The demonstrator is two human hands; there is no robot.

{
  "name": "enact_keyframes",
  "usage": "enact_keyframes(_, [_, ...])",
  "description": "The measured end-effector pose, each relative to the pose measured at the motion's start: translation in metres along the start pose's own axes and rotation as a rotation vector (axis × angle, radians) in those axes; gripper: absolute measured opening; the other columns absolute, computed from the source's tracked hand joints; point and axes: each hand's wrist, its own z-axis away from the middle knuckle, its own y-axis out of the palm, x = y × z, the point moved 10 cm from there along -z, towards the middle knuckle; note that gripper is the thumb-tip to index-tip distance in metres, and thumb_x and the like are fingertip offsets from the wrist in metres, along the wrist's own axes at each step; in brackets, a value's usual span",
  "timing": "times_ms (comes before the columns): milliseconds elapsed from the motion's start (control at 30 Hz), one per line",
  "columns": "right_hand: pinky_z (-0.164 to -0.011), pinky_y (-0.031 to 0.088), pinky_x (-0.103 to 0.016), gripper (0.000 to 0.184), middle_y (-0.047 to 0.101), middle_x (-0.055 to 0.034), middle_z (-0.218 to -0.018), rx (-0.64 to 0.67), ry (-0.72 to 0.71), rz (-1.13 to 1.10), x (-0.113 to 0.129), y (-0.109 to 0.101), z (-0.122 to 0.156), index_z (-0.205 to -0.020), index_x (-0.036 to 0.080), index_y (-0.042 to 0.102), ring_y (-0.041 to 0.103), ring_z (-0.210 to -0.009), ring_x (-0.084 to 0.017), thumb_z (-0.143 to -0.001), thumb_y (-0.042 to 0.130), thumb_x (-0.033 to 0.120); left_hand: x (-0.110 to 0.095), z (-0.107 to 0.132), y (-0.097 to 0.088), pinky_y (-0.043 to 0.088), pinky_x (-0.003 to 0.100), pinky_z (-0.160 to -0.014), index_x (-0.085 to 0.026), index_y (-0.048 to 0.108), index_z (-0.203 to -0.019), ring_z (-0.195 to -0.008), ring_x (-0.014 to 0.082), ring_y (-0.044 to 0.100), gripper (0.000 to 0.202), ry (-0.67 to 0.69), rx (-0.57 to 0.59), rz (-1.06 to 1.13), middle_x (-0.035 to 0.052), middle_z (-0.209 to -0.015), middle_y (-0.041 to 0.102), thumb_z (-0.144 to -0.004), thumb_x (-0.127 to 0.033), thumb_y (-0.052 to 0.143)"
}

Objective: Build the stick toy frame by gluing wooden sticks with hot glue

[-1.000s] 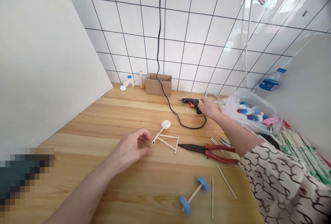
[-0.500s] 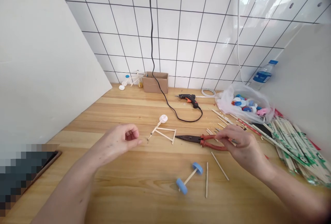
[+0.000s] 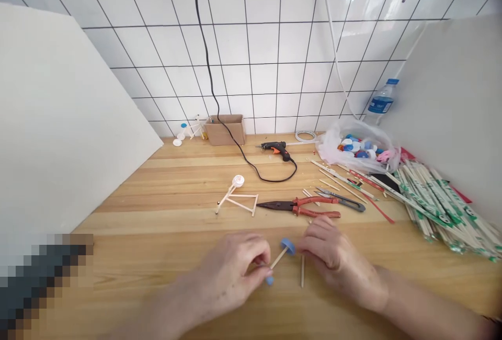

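A short wooden stick with a blue bottle cap on each end, the blue-cap axle [image 3: 280,257], lies on the wooden table [image 3: 176,172] near its front. My left hand [image 3: 235,272] curls its fingers round the nearer cap and pinches that end. At the far cap, my right hand [image 3: 333,259] has its fingers bent at the cap's right side; what they hold is hidden. A loose stick [image 3: 302,270] lies between the hands. Further back lie a stick triangle with a white cap [image 3: 236,195] and red-handled pliers [image 3: 300,206].
A black glue gun [image 3: 275,148] with its cable, a cardboard box [image 3: 225,129], a bag of caps [image 3: 358,151] and a water bottle [image 3: 379,102] stand along the tiled wall. Wrapped chopsticks [image 3: 439,201] pile at the right. White boards flank both sides.
Both hands have come together at the blue-cap axle near the table's front. The right hand left the pliers; the left hand moved away from the stick triangle. The view tilted down.
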Motion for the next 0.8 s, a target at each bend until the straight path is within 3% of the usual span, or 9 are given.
enact_keyframes(133, [-0.066,0.036,-0.030,0.025,0.057,-0.0042,-0.068,0.030,-0.024,0.030,0.011,0.002,0.001,-0.077,0.015,0.061,0.047,-0.069,-0.016,-0.089,0.040,0.009,-0.015,-0.005,0.012,0.039,0.021,-0.062,-0.019,0.052,-0.067,-0.065,0.0110,0.053,0.012,0.154,-0.107,-0.085,-0.0026,-0.069,0.058,-0.077,-0.014,0.056])
enact_keyframes(367, [-0.069,0.036,-0.033,0.024,0.057,-0.0054,-0.074,0.096,0.021,-0.018,0.003,0.011,0.009,-0.083,0.016,0.061,0.046,-0.072,-0.018,-0.085,0.039,0.006,-0.018,-0.011,0.008,0.041,0.023,-0.062,-0.020,0.051,-0.071,-0.068,0.0131,0.054,0.013,0.285,-0.344,-0.071,0.0003,-0.071,0.057,-0.083,-0.016,0.050])
enact_keyframes(533, [-0.070,0.038,-0.033,0.023,0.057,-0.0051,-0.075,0.101,0.040,-0.050,0.000,0.009,0.007,-0.082,0.016,0.059,0.047,-0.073,-0.018,-0.081,0.041,0.003,0.003,-0.016,0.018,0.043,0.024,-0.064,-0.021,0.052,-0.077,-0.069,0.0130,0.055,0.010,0.239,-0.311,-0.003,0.0000,-0.073,0.057,-0.087,-0.022,0.048])
enact_keyframes(800, [-0.075,0.041,-0.036,0.028,0.062,-0.0051,-0.080,0.083,0.035,-0.049,-0.012,-0.001,0.004,-0.089,0.018,0.060,0.052,-0.077,-0.019,-0.078,0.042,-0.001,0.023,-0.016,0.012,0.045,0.023,-0.065,-0.021,0.053,-0.078,-0.068,0.0127,0.055,0.012,0.161,-0.330,0.081,0.0000,-0.072,0.058,-0.087,-0.028,0.050])
